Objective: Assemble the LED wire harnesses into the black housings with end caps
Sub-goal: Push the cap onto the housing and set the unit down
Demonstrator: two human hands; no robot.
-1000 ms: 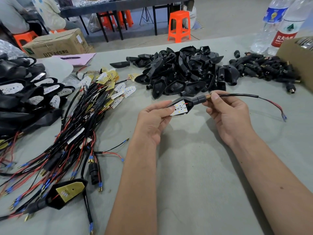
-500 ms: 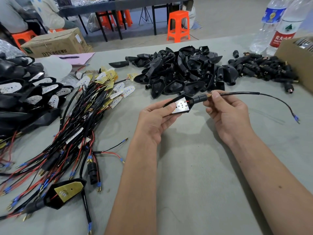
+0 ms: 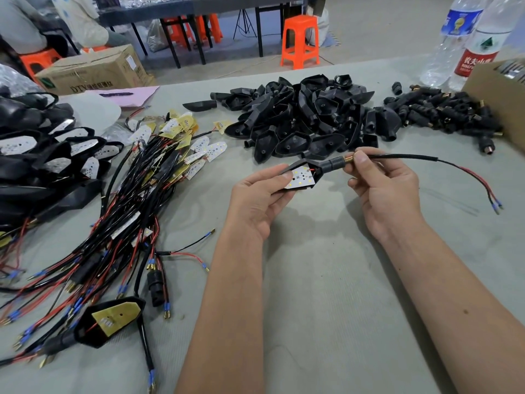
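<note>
From the head camera I see my left hand (image 3: pixel 255 200) gripping a black wedge-shaped housing (image 3: pixel 301 177) with its white LED board, held above the grey fabric-like desk (image 3: pixel 326 280). My right hand (image 3: pixel 383 189) pinches what looks like a ribbed end cap (image 3: pixel 335 163) on the sleeved wire (image 3: pixel 403 157). Glossy housings (image 3: pixel 306 120) are heaped beyond.

Both bare forearms are reaching from the near edge toward the scene's middle. The left hand (image 3: pixel 260 194) is curling its fingers and pressing its thumb in a grip; the right hand (image 3: pixel 383 189) is pinching between thumb (image 3: pixel 362 159) and forefinger.
</note>
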